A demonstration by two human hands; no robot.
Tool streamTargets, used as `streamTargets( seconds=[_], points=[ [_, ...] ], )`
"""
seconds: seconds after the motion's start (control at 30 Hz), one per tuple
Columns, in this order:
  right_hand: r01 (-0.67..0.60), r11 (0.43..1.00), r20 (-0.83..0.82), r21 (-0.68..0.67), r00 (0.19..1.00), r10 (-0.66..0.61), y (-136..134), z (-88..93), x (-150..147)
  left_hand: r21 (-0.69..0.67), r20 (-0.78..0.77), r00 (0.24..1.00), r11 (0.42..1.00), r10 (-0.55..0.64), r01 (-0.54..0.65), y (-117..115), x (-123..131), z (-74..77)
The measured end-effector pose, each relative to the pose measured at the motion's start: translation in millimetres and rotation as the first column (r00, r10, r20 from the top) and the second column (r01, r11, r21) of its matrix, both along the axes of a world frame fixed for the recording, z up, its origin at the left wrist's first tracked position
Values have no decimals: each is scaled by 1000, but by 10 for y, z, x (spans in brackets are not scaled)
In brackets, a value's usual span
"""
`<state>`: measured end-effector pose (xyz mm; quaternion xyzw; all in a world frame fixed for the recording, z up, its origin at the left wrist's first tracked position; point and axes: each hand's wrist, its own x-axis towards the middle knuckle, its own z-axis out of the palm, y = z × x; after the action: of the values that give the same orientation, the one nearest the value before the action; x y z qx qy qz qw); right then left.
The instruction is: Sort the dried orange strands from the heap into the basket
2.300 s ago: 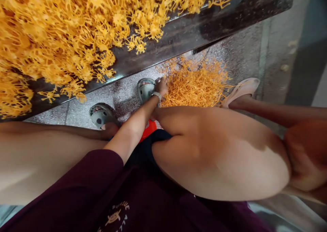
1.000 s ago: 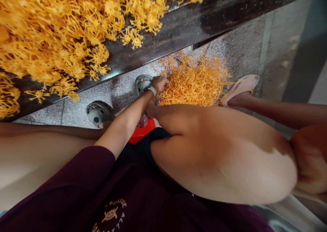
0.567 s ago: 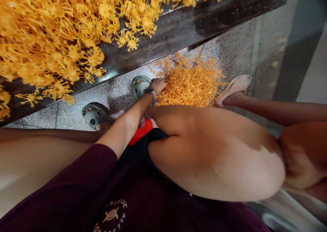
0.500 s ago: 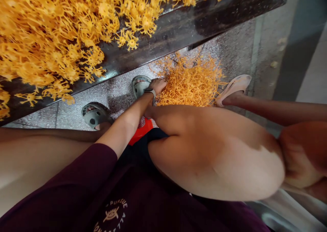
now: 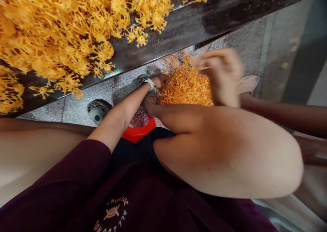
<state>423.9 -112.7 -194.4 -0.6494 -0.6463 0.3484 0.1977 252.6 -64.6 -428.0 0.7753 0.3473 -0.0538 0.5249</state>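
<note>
My left hand (image 5: 161,80), with a pale watch on its wrist, is low at the left edge of a pile of thin orange branching strands (image 5: 187,84) on the floor. Its fingers are curled in, and what they hold, if anything, is hidden. My right hand (image 5: 222,70), smeared by motion, is raised over the right side of the pile beyond my leg. Its fingers look bent together towards the left; anything between them is too blurred to name. Orange spiky star-shaped plastic pieces (image 5: 76,31) lie heaped on the dark table (image 5: 184,28) above.
My feet in grey-green clogs (image 5: 98,111) stand on the speckled floor, a red stool (image 5: 138,131) beneath me. Another person's foot in a pale pink clog (image 5: 249,84) is right of the strands. My bent leg (image 5: 219,147) crosses the foreground.
My right hand has come into view over the right of the pile. My left hand has drawn its fingers in at the pile's edge. The view has shifted slightly.
</note>
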Motion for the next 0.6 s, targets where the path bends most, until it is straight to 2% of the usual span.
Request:
streamTargets(
  seconds=[0.07,0.13,0.2,0.23,0.3,0.47,0.6],
  points=[
    [-84,986,216,-147,970,115,38,-478,-202,-4,17,999,1000,30,-30,-6,-20,4],
    [-114,933,449,-340,853,268,-8,-965,-305,-4,18,996,996,85,-85,-46,-35,-7],
    [-126,901,547,-416,757,358,-125,-1303,-264,-6,27,990,991,137,-137,-96,-48,-24],
    [-128,898,581,-421,722,375,-192,-1389,-197,-6,34,988,988,154,-154,-116,-53,-33],
    [-125,906,633,-405,676,377,-310,-1404,-17,-26,48,987,988,154,-153,-131,-58,-52],
    [-72,927,710,-368,622,330,-465,-1059,400,-107,100,991,991,93,-82,-56,-68,-124],
    [22,933,730,-360,629,267,-591,-857,654,-72,82,981,982,178,-172,-70,-112,-133]
  ],
)
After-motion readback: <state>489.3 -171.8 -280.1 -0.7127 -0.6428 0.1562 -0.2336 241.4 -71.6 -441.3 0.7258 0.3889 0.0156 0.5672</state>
